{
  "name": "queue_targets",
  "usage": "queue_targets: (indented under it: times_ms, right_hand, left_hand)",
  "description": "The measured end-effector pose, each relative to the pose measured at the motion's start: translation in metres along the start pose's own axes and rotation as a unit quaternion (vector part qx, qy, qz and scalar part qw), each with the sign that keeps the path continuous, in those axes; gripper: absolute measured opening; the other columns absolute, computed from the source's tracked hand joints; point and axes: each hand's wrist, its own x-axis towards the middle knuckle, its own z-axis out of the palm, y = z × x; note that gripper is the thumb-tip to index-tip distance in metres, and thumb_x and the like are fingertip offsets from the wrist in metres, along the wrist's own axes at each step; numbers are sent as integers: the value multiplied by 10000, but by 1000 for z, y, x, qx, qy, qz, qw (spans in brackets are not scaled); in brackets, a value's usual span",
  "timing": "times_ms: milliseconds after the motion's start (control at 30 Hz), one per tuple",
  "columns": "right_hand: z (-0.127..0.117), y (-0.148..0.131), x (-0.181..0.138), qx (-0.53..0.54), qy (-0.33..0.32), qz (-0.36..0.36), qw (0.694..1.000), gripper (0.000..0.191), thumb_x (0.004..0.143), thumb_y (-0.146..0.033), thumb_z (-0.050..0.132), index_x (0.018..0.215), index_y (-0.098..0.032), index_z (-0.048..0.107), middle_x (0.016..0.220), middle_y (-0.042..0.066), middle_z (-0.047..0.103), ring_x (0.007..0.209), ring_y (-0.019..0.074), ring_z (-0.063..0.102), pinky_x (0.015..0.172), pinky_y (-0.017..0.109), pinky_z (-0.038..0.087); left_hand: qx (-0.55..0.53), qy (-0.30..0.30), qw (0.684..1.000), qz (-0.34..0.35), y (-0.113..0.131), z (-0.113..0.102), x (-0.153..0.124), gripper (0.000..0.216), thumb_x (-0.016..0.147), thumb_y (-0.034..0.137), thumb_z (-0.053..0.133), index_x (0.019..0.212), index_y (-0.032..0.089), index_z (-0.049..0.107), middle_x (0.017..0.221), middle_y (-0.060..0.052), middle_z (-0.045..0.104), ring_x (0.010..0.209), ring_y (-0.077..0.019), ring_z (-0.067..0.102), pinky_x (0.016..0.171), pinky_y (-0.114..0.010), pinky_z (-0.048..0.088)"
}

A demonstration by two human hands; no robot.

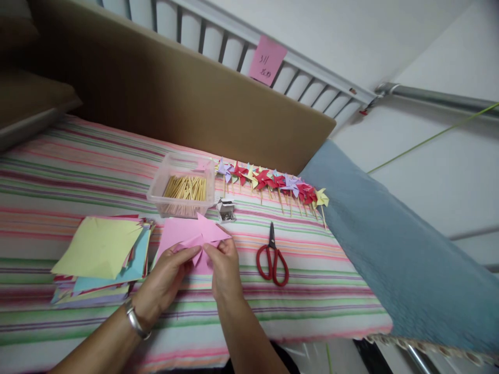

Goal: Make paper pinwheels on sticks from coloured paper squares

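Note:
A pink paper square point(187, 234), cut and partly folded toward its middle, is held just above the striped cloth. My left hand point(163, 280) pinches its lower left part with closed fingers. My right hand point(225, 267) pinches a folded corner near the centre. A silver bracelet sits on my left wrist. A stack of coloured paper squares point(101, 254), yellow on top, lies to the left of my hands.
Red-handled scissors point(272, 257) lie shut to the right of my hands. A clear plastic tub of wooden sticks point(183, 189) and a small box of pins point(226, 210) stand behind the paper. A row of finished paper pinwheels point(273, 184) lies further back. A blue cloth point(390, 244) covers the right side.

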Motion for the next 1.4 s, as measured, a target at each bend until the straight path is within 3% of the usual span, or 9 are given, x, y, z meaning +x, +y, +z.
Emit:
queue_targets:
  times_ms: [333, 500, 767, 967, 1067, 1167, 1267, 1333, 1400]
  right_hand:
    - [1, -5, 1, 30, 23, -21, 999, 334, 621, -128, 661, 929, -189, 546, 743, -39, 636, 691, 121, 591, 585, 213, 419]
    - [5, 0, -3, 26, 24, -20, 999, 452, 631, -135, 672, 1059, -194, 540, 728, -46, 636, 651, 114, 582, 570, 209, 415]
    - [5, 11, -3, -8, 23, -23, 999, 454, 639, -164, 687, 1076, -187, 566, 771, -35, 642, 683, 115, 585, 629, 218, 455]
    - [3, 11, -4, -28, -48, -4, 998, 490, 704, -234, 679, 1163, -203, 512, 908, 22, 680, 795, 160, 637, 682, 266, 505]
    - [1, 11, -8, -125, -69, -30, 989, 474, 784, -255, 604, 1234, -191, 469, 785, 2, 648, 689, 153, 624, 643, 285, 518]
    - [-3, 10, -14, -296, -66, -192, 933, 438, 825, -193, 544, 1258, -189, 479, 761, 0, 620, 706, 157, 614, 705, 309, 516]
    - [-7, 9, -18, -451, -83, -364, 811, 374, 868, -142, 484, 1229, -220, 547, 841, 39, 627, 795, 181, 601, 756, 329, 493]
    - [-8, 9, -19, -506, -104, -408, 752, 373, 887, -120, 457, 1220, -240, 573, 861, 54, 625, 810, 192, 587, 737, 327, 486]
    - [-9, 10, -19, -527, -124, -418, 730, 378, 888, -101, 450, 1206, -245, 595, 864, 61, 621, 806, 195, 578, 718, 321, 481]
  left_hand:
    - [-81, 18, 997, -1, -7, -3, 0, 110, 678, 178, 760, 745, 179, 673, 729, 24, 637, 708, -106, 563, 692, -222, 438]
    - [-64, -2, 998, 18, -6, 1, 0, 89, 675, 176, 764, 665, 156, 678, 648, 18, 630, 649, -98, 536, 680, -214, 434]
    - [-48, 38, 998, 29, -10, -1, 2, 116, 637, 209, 777, 620, 150, 680, 600, 20, 640, 598, -96, 519, 631, -212, 427]
    - [-65, 61, 995, 53, 3, -11, 10, 134, 591, 196, 792, 671, 131, 706, 612, 11, 657, 592, -108, 543, 614, -226, 440]
    - [-74, 86, 990, 83, 19, -19, 15, 194, 573, 182, 798, 742, 126, 721, 654, 10, 675, 617, -107, 558, 617, -214, 446]
    - [-78, 117, 985, 95, 30, -26, 18, 200, 549, 152, 800, 728, 128, 715, 652, 20, 678, 608, -97, 556, 598, -199, 447]
    - [-85, 135, 983, 87, 33, -29, 18, 179, 532, 132, 798, 682, 131, 700, 610, 29, 666, 579, -95, 549, 572, -197, 449]
    - [-91, 137, 983, 79, 32, -28, 17, 160, 522, 121, 798, 628, 137, 679, 572, 39, 647, 547, -87, 532, 546, -191, 441]
    - [-93, 137, 983, 74, 31, -27, 16, 161, 512, 113, 799, 601, 141, 667, 542, 49, 623, 519, -77, 509, 522, -183, 426]
